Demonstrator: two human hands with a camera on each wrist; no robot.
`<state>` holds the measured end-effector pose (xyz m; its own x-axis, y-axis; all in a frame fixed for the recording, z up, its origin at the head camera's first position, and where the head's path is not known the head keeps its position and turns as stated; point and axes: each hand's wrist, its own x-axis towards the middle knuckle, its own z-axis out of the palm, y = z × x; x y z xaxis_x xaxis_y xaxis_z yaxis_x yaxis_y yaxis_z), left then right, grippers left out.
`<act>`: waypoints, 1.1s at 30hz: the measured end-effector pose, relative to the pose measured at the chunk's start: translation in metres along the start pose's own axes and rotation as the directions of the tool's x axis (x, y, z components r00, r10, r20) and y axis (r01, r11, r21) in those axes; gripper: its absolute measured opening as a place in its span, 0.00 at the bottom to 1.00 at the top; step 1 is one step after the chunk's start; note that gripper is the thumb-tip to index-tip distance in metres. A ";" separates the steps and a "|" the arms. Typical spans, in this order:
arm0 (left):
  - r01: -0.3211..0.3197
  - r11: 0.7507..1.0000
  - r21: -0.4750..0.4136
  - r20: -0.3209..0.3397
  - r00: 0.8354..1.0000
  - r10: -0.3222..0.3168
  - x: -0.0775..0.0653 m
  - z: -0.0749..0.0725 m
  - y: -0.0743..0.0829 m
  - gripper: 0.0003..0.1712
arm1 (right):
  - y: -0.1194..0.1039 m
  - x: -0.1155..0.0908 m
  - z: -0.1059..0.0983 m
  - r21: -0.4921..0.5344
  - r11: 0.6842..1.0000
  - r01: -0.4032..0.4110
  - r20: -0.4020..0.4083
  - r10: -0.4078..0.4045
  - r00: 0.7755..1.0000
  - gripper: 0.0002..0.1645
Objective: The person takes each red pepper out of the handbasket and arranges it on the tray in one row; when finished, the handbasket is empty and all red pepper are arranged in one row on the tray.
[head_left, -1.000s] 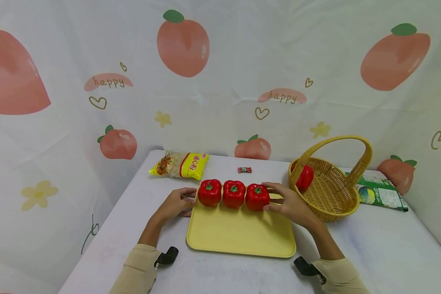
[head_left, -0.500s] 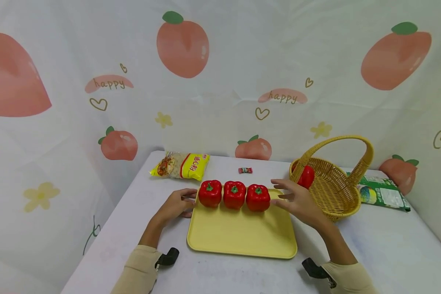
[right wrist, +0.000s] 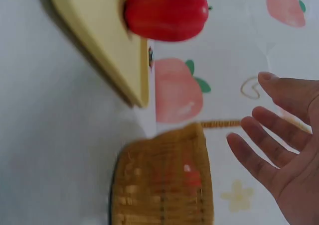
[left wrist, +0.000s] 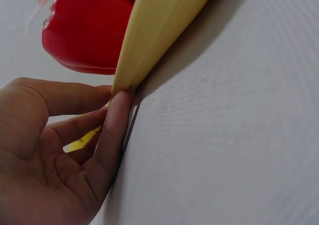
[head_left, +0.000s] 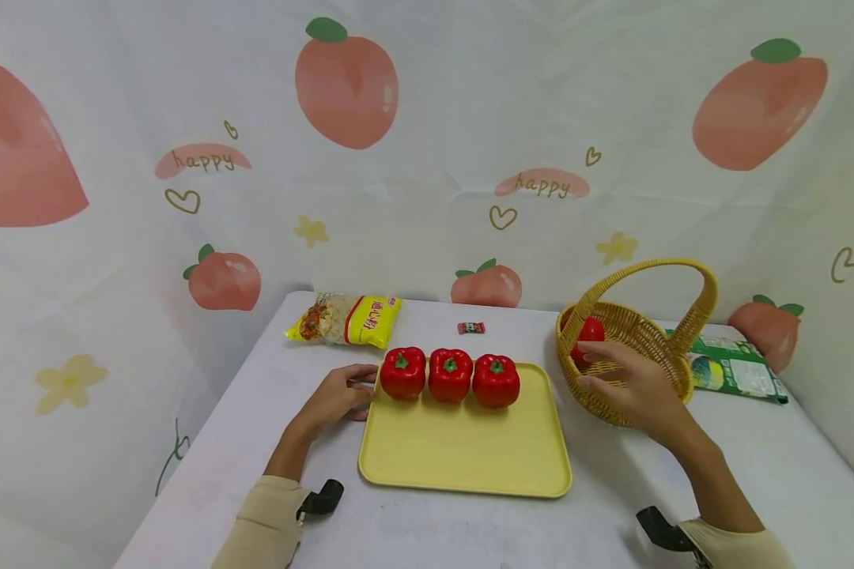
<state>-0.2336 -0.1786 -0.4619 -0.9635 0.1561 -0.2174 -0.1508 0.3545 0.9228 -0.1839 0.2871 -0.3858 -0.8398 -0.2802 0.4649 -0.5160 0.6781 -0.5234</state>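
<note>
Three red bell peppers stand in a row along the far side of a yellow tray (head_left: 462, 458): a left one (head_left: 402, 374), a middle one (head_left: 450, 376) and a right one (head_left: 496, 381). My left hand (head_left: 336, 393) holds the tray's left edge; in the left wrist view, fingertips (left wrist: 121, 96) touch its rim beside a bell pepper (left wrist: 89, 31). My right hand (head_left: 633, 387) is over the yellow wicker basket (head_left: 672, 395), fingers extended and holding nothing. Another red bell pepper (head_left: 592, 330) lies inside the basket's left side, partly hidden by the handle and hand.
A yellow bag of pasta (head_left: 349, 320) lies behind the tray on the left. A small red wrapped sweet (head_left: 471, 328) is at the back. The basket's tall handle (head_left: 697, 316) arches over it. A green packet (head_left: 736, 370) lies to the basket's right.
My right hand has left the right bell pepper on the tray and moved rightward over the basket. My left hand, the tray and the three peppers stay put.
</note>
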 end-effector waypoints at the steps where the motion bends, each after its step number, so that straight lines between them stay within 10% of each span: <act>1: -0.002 1.000 -0.001 0.001 1.000 0.002 0.000 0.000 0.000 0.32 | 0.002 -0.001 -0.003 -0.002 1.000 -0.006 0.000 0.006 1.000 0.30; 21: 0.005 1.000 -0.002 -0.005 1.000 -0.005 -0.001 0.001 0.001 0.32 | 0.051 0.032 -0.062 -0.104 0.982 -0.160 0.084 0.169 0.982 0.30; 33: 0.010 1.000 0.002 -0.012 1.000 -0.010 -0.001 0.001 0.001 0.32 | 0.078 0.068 -0.070 -0.048 0.944 -0.326 0.328 0.323 0.887 0.41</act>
<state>-0.2323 -0.1774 -0.4611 -0.9645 0.1420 -0.2225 -0.1596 0.3579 0.9200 -0.2696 0.3685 -0.3446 -0.9675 -0.2526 0.0088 -0.2051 0.7641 -0.6116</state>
